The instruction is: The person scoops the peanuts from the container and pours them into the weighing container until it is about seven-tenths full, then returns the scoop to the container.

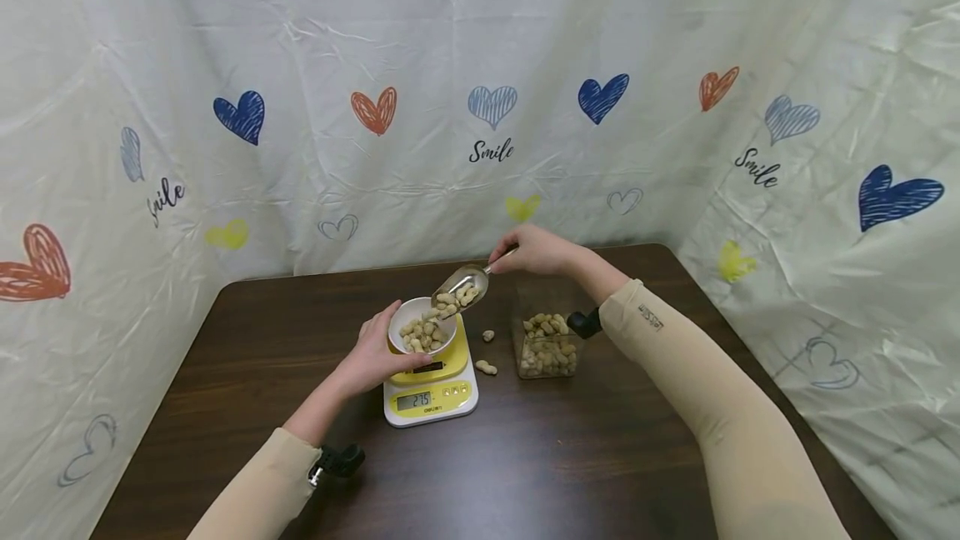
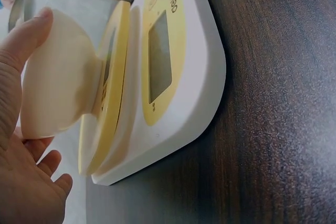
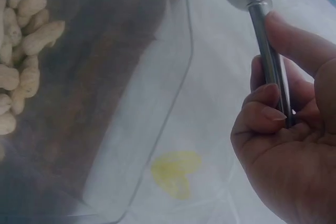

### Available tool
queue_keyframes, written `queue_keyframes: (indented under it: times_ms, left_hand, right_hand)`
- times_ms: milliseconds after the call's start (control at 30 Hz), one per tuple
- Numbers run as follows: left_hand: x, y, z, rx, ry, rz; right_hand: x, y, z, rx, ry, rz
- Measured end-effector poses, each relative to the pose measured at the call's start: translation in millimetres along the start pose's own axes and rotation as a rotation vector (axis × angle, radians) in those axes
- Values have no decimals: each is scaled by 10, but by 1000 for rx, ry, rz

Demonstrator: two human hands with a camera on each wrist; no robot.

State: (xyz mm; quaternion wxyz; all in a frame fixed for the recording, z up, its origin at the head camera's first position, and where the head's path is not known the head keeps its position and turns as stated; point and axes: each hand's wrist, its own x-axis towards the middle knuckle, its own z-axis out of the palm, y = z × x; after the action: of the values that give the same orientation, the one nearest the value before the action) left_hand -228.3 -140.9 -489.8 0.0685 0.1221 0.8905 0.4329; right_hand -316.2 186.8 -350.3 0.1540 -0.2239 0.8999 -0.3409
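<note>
My left hand [image 1: 378, 350] grips a white bowl [image 1: 406, 312], thumb on the near side and fingers round the other. Peanuts in their shells [image 1: 422, 338] lie in it. The bowl stands on a yellow-and-white kitchen scale [image 1: 442, 413], whose display seems to read 275. From the right, my right hand [image 1: 534, 250] holds a metal scoop [image 1: 476, 275] by its handle [image 3: 268, 51], fingers curled round it in the right wrist view. The scoop is tilted down over the bowl's rim, with peanuts at its mouth. In the left wrist view the bowl's outer wall [image 2: 60, 77] hides its contents.
Right of the scale, a clear plastic container [image 1: 548, 363] holds more peanuts, below my right forearm. Two loose peanuts, one nearer [image 1: 486, 367] and one farther back, lie between scale and container. The dark wooden table [image 1: 525, 457] meets a heart-printed curtain [image 1: 427, 190] behind.
</note>
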Motion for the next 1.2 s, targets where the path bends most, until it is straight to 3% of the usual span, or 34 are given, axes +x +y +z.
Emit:
queue_keyframes:
  times_ms: [433,733,1200]
  left_hand:
    - [4,15,7,-8,-8,1]
    - [-6,28,13,-14,-11,0]
    - [-10,0,16,-13,-9,-14]
  right_hand:
    - [-24,-54,-74,1,62,-6]
    - [-43,23,-100,-11,84,-20]
    - [-459,153,-426,36,101,-41]
